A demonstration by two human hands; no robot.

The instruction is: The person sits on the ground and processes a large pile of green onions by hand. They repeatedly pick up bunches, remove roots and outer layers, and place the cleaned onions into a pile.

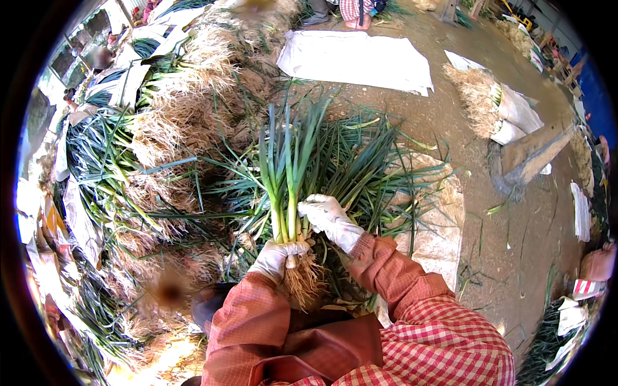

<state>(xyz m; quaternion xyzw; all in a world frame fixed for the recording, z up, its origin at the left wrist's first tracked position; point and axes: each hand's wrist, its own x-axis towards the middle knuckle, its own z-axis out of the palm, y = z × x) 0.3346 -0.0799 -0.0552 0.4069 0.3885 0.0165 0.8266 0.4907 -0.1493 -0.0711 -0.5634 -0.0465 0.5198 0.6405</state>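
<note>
My left hand point(276, 258), in a white glove, is closed around the lower white stems of a bunch of long green onions point(291, 212). The bunch stands roughly upright, its green leaves pointing away from me. Brown stringy roots point(303, 282) hang out below that hand. My right hand point(330, 219), also gloved, is at the right side of the stems with its fingers bent inward. Whether it pinches a leaf or stem is hidden. Right behind both hands lies a loose heap of green onions point(357, 164), leaves spread outward.
A long pile of onions with dry roots point(164, 130) runs along my left. A pale sheet point(442, 227) lies under the heap's right side. Farther off are a white sheet point(357, 60), a wrapped root bundle point(483, 103), a post base point(531, 154) and another person's feet point(358, 22).
</note>
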